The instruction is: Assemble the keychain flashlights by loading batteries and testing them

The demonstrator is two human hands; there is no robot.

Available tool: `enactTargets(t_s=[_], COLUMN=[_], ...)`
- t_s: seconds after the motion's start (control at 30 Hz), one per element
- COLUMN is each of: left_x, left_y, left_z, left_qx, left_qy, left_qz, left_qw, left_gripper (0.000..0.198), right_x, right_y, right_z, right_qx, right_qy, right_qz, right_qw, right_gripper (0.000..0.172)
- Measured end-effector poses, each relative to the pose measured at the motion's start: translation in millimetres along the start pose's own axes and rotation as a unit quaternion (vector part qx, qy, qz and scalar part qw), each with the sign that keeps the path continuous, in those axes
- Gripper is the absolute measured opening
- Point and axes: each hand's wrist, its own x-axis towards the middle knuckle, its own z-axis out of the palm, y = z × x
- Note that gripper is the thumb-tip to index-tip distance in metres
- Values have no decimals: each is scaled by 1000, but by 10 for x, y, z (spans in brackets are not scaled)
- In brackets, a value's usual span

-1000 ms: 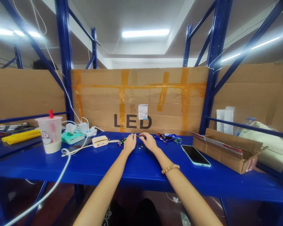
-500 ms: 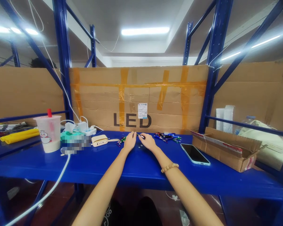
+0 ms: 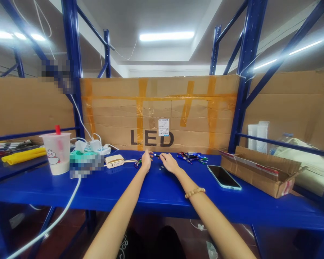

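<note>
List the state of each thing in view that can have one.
Left hand: over the bench, fingers bent, grip unclear
Right hand: low on the bench, beside a dark part
Phone: flat, screen dark
Cardboard box: open, flaps up
Cup: upright, straw in, pale liquid low
Power strip: plugs inserted

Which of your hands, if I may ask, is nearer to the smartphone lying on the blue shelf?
The right hand is nearer, lying to the left of the smartphone in this view. The left hand is farther, on the same side, beyond the right hand.
</note>
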Motion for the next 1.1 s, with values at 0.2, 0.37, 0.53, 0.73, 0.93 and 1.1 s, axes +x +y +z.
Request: enactTargets(t_s=[0.2, 0.37, 0.53, 0.73, 0.93, 1.1], left_x=[29, 3, -12, -26, -40, -36], left_y=[29, 74, 106, 126, 143, 136], left_z=[-3, -16, -34, -42, -48, -48], left_qx=[-77, -125, -162, -201, -219, -219], left_qy=[14, 2, 3, 24, 38, 37], left_qz=[-77, -101, -122, -140, -151, -156], left_qw=[994, 987, 979, 969, 963, 962], left_gripper=[56, 54, 52, 47, 43, 43], right_x=[-2, 6, -2, -27, -38, -43], right_y=[0, 19, 13, -10, -14, -37], right_z=[7, 26, 24, 7, -16, -43], right_qx=[-12, -20, -22, -16, 4, 33], right_qy=[-36, -51, -63, -76, -77, -73], right_qz=[-28, -46, -46, -25, -8, -15], right_qw=[999, 997, 997, 997, 997, 997], right_gripper=[31, 31, 30, 29, 44, 53])
